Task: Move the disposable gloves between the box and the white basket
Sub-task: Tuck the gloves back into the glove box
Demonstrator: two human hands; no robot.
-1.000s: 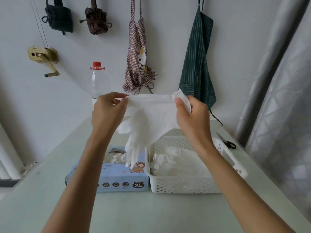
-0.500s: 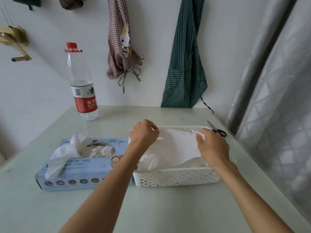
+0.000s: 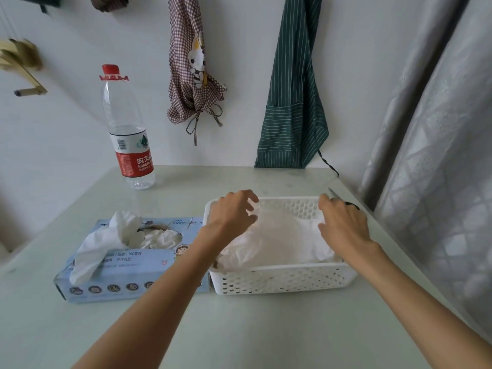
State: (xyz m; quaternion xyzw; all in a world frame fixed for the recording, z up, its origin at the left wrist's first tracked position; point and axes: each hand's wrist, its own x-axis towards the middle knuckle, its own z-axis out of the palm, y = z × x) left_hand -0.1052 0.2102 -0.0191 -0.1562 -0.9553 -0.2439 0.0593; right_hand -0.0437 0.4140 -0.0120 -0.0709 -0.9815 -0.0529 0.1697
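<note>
You see a water bottle [image 3: 127,134] standing on the table [image 3: 239,328], and a checked apron [image 3: 193,67] and a striped apron [image 3: 292,102] hanging on the wall.

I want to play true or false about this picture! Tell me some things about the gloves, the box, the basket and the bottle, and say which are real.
1. Both hands are over the basket. True.
2. The bottle lies on its side. False: it stands upright.
3. A glove sticks out of the box. True.
4. The box is right of the basket. False: it is on the left.
5. The left hand holds scissors. False: its fingers are spread above the gloves and hold nothing.
</note>
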